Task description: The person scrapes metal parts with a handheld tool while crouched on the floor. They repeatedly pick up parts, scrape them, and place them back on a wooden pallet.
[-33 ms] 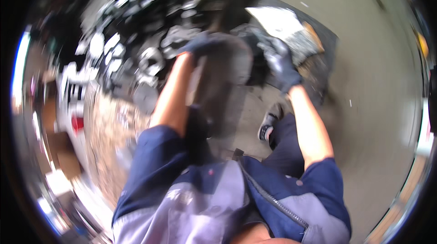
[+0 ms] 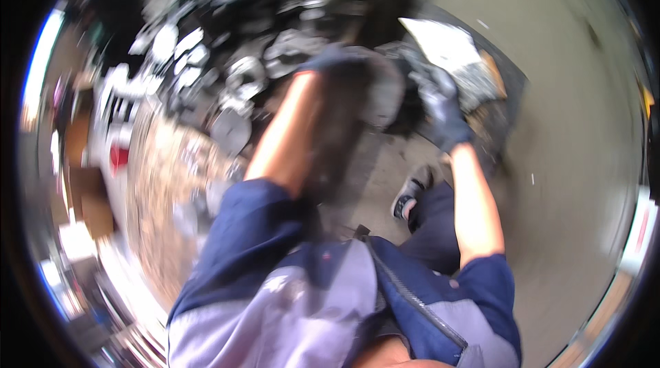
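My left hand (image 2: 333,62), in a dark glove, reaches over the near side of a heap of metal parts (image 2: 275,7). It lies against the upper edge of a grey, round-edged piece (image 2: 386,90); motion blur hides its fingers and whether it grips that piece. To the right, my gloved right hand (image 2: 440,103) is beside dark, shiny parts at the heap's right end. Its fingers are smeared, and I cannot make out anything in them. A bright, silvery sheet-like bundle (image 2: 450,48) lies just beyond this hand.
Under the bundle is a dark mat or board (image 2: 505,72) on the grey floor (image 2: 570,162). Left of my left arm stands a worn brown surface (image 2: 161,210) with a grey disc (image 2: 230,131) near its far end. Brown boxes (image 2: 89,196) and a red item (image 2: 119,156) are farther left. My shoe (image 2: 412,189) is below.
The whole scene has shifted slightly to the right in the picture. My left hand has moved a little farther right over the grey piece. My right hand keeps its place beside the bundle.
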The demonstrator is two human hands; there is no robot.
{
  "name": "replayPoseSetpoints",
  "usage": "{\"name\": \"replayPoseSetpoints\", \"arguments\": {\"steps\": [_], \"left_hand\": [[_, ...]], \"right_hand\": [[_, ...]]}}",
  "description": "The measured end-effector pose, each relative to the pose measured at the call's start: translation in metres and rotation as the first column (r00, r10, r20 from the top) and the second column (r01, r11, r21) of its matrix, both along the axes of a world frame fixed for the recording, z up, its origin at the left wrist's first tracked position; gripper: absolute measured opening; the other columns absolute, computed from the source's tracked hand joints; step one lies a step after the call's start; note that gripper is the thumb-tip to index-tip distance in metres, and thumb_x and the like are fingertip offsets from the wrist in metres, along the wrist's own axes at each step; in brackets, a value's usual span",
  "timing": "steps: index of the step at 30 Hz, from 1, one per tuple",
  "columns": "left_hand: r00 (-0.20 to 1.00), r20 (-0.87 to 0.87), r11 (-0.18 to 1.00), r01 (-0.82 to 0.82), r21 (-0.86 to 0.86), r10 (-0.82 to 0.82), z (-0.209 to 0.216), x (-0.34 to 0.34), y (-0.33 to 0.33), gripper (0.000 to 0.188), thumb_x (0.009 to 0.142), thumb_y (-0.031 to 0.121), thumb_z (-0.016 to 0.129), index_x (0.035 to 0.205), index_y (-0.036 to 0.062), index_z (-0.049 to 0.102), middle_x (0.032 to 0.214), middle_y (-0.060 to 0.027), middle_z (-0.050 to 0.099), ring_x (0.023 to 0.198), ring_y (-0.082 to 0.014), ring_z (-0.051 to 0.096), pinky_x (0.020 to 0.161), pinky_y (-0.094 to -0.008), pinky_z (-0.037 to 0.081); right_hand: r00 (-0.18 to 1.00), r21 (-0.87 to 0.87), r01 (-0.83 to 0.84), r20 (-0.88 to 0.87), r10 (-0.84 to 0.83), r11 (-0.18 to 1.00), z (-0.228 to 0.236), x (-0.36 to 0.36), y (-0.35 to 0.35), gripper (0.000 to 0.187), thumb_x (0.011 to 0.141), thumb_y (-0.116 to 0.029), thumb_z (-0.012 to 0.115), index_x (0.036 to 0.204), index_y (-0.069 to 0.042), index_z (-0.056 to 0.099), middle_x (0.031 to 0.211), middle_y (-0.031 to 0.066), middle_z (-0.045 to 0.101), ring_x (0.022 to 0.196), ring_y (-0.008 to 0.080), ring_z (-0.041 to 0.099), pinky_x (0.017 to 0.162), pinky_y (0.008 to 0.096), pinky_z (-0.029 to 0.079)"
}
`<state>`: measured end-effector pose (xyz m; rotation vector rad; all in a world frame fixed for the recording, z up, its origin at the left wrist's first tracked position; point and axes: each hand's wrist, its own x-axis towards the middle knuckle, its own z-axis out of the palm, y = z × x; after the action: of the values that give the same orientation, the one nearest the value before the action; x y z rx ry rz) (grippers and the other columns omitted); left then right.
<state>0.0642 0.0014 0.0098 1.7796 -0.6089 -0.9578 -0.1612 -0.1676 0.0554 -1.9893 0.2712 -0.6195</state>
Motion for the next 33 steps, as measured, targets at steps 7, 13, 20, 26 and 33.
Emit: {"name": "replayPoseSetpoints", "arguments": {"steps": [7,13,20,26,33], "left_hand": [[0.949,0.314,0.993,-0.059,0.106,0.023,-0.019,-0.001,-0.015,0.036,0.075,0.03,0.064,0.095,-0.0004,0.066,0.086,-0.0144,0.067,0.08,-0.0204,0.063,0.073,-0.0331,0.049],[0.969,0.219,0.994,-0.104,-0.041,0.111,-0.047,0.003,-0.026,0.043,0.072,0.037,0.065,0.095,0.0015,0.067,0.086,-0.0157,0.067,0.079,-0.0248,0.065,0.069,-0.0334,0.049],[0.933,0.357,0.94,0.148,-0.308,-0.031,-0.038,0.031,-0.053,0.047,0.084,0.045,0.05,0.095,0.001,0.061,0.093,-0.0147,0.063,0.085,-0.027,0.059,0.076,-0.0362,0.046],[0.852,-0.494,0.959,-0.26,-0.114,0.172,0.036,-0.04,-0.026,0.045,0.096,0.037,0.039,0.124,0.0036,0.05,0.112,-0.0092,0.06,0.098,-0.0168,0.056,0.087,-0.0267,0.043],[0.788,-0.522,0.944,-0.301,0.134,0.326,0.033,-0.074,0.018,0.056,0.073,0.048,0.069,0.11,0.0099,0.05,0.08,-0.005,0.054,0.071,-0.0182,0.056,0.058,-0.0323,0.048]], "right_hand": [[0.772,0.717,0.16,-0.519,0.366,0.679,0.022,-0.034,0.032,0.008,0.092,-0.016,0.05,0.096,-0.009,0.052,0.087,0.0052,0.058,0.073,0.0143,0.058,0.058,0.0252,0.046],[0.894,0.7,0.069,-0.36,0.268,0.711,-0.011,-0.015,0.065,0.021,0.091,-0.018,0.051,0.109,-0.008,0.057,0.095,0.0022,0.06,0.085,0.011,0.056,0.075,0.0266,0.043],[0.968,0.952,0.169,-0.209,0.139,0.254,0.016,0.0,0.099,0.021,0.091,-0.015,0.053,0.108,-0.003,0.056,0.1,0.0048,0.06,0.09,0.0161,0.058,0.086,0.0363,0.049],[0.978,0.978,0.196,-0.2,-0.062,-0.069,-0.009,-0.011,0.106,0.024,0.086,-0.003,0.044,0.105,-0.013,0.056,0.099,0.0033,0.059,0.092,0.0168,0.054,0.086,0.0411,0.044],[0.997,0.999,0.018,-0.021,-0.074,-0.039,-0.029,-0.01,0.111,0.019,0.086,-0.01,0.048,0.1,-0.008,0.061,0.094,0.0019,0.06,0.088,0.0123,0.054,0.081,0.0267,0.044]]}}
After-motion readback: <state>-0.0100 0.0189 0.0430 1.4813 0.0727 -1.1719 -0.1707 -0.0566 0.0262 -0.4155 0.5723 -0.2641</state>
